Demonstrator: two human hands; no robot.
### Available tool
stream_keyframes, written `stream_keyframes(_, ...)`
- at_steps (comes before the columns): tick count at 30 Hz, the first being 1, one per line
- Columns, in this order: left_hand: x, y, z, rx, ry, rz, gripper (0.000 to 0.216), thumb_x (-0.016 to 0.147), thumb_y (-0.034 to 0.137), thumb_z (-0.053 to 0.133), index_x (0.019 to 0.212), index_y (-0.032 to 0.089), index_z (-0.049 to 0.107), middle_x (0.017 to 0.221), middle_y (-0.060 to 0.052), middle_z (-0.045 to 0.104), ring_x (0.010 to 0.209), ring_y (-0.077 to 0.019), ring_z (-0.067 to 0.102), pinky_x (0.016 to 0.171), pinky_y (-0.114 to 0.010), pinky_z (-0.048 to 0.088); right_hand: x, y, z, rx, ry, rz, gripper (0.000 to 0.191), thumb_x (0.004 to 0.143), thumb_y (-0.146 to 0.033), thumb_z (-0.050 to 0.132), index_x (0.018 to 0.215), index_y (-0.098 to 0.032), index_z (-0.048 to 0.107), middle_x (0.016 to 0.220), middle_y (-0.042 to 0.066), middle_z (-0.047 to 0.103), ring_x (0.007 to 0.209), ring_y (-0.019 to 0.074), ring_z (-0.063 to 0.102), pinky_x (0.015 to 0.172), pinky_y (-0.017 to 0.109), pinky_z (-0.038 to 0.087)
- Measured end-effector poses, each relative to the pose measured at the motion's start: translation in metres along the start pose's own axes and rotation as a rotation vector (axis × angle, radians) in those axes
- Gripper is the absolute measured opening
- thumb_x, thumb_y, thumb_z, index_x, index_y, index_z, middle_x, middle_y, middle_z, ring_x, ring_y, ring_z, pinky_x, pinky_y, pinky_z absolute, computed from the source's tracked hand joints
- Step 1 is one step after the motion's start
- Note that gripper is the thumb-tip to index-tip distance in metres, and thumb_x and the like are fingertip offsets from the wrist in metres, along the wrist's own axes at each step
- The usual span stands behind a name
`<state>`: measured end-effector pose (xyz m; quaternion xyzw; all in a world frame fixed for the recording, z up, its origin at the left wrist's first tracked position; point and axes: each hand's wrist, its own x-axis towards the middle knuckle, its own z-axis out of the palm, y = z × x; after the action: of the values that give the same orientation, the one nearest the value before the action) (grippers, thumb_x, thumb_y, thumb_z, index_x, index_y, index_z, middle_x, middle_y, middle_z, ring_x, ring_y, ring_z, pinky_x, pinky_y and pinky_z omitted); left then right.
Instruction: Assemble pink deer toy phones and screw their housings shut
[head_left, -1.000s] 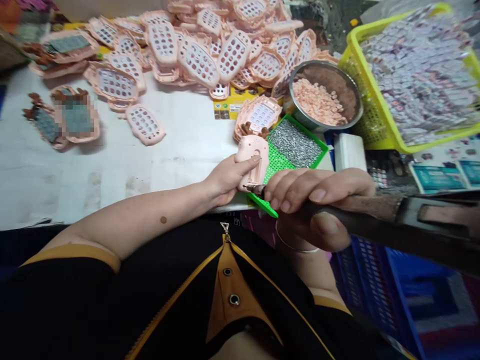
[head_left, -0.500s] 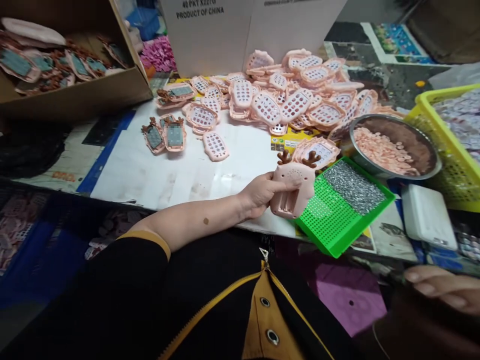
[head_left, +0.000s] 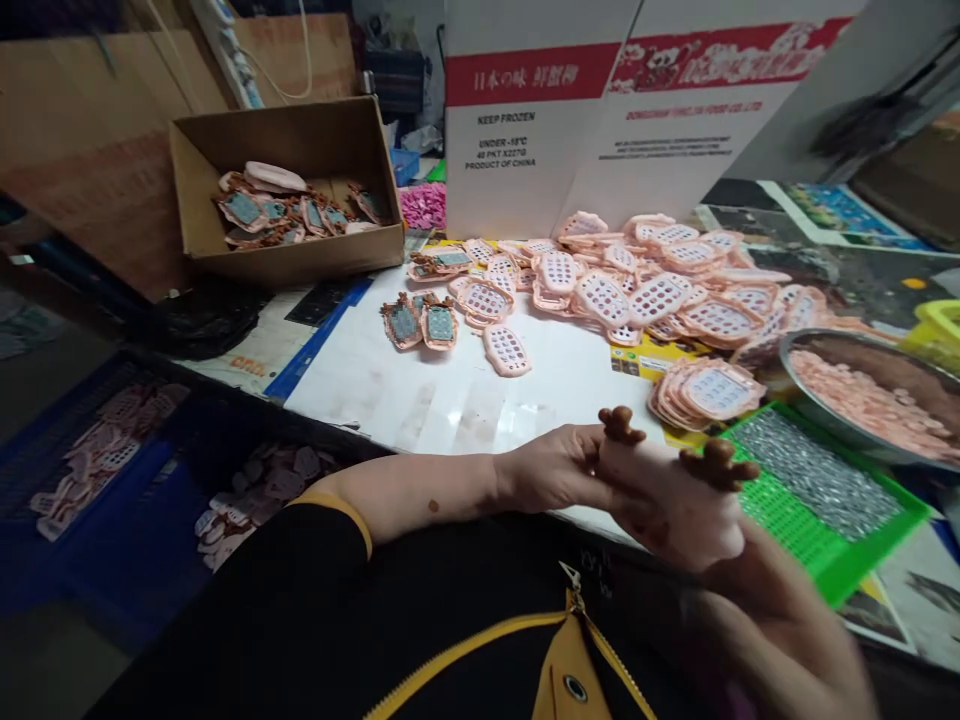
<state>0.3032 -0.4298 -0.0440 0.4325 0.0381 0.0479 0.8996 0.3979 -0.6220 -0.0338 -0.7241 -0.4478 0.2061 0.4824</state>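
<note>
My left hand (head_left: 559,468) grips a pink deer-shaped toy phone (head_left: 675,510) with brown antlers, holding it just off the near edge of the white table (head_left: 450,395), close to my chest. My right hand (head_left: 772,615) is under and behind the toy at the lower right and seems to touch it. That hand is smeared by motion, so its fingers do not show clearly. No tool is in view.
A heap of pink keypad shells (head_left: 652,290) covers the far table. A green tray of screws (head_left: 817,490) and a metal bowl of pink pieces (head_left: 862,390) sit right. A cardboard box (head_left: 300,190) of finished toys stands back left. Blue crates (head_left: 90,470) are below left.
The screwdriver in my right hand has left the view. My left hand lifted the toy off the table edge toward me, and my right hand came up to it. The view tilted upward.
</note>
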Motion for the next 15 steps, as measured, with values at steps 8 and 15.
stream_keyframes(8, -0.055, 0.023, -0.033, 0.158, 0.17, 0.198, 0.036, 0.054, 0.028, 0.092, 0.084, 0.018, 0.074, 0.096, -0.007, 0.071, 0.114, -0.0292, 0.064, 0.107, -0.046, 0.043, 0.067, 0.019, 0.07, 0.075, -0.272, -0.292, 0.033, 0.092, -0.038, 0.062, 0.12, -0.023, 0.069, 0.11, 0.01, 0.079, 0.095, 0.0277, 0.077, 0.083, 0.039, 0.066)
stream_keyframes(15, -0.189, 0.072, -0.083, 0.493, 0.611, 0.136, 0.028, 0.064, 0.038, 0.088, 0.085, 0.025, 0.076, 0.096, -0.006, 0.077, 0.101, -0.0281, 0.07, 0.095, -0.047, 0.05, 0.088, 0.032, 0.094, -0.035, -0.568, -0.303, 0.07, 0.09, -0.053, 0.062, 0.151, -0.024, 0.042, 0.152, 0.018, 0.054, 0.135, 0.0315, 0.059, 0.11, 0.054, 0.052)
